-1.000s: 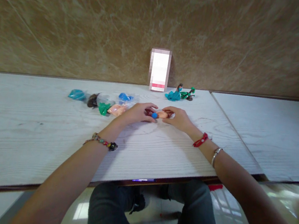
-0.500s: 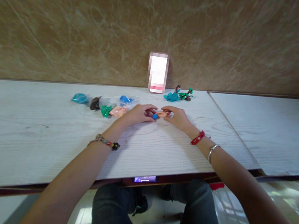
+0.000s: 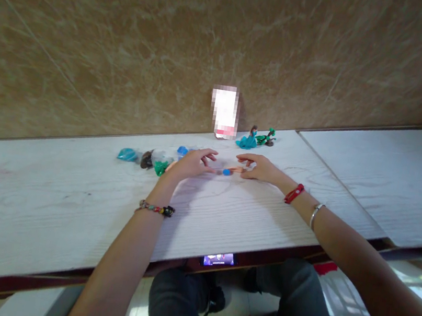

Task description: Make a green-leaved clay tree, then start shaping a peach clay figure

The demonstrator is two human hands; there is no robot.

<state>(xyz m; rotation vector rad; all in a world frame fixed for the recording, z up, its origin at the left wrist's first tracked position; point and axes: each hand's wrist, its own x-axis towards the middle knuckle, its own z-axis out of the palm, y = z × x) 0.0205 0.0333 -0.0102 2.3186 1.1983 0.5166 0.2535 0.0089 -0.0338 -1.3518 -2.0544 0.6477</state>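
Both my hands rest on the white table (image 3: pixel 48 207) near its far edge. My right hand (image 3: pixel 260 169) pinches a small peach-coloured clay piece with a blue tip (image 3: pixel 230 171). My left hand (image 3: pixel 190 164) hovers just left of it, fingers spread and curved, its fingertips close to the blue tip. Whether the left fingertips touch the clay is unclear. A beaded bracelet sits on my left wrist; a red band and a silver bangle are on my right.
Several small bags of coloured clay (image 3: pixel 147 159) lie left of my left hand. A teal and green clay figure (image 3: pixel 255 138) stands by the wall beside a blurred white card (image 3: pixel 224 112). A phone (image 3: pixel 218 259) sits under the table edge, above my knees.
My left hand has opened and eased off the clay piece, which now stays with the right hand. The view has shifted and tilted a little.
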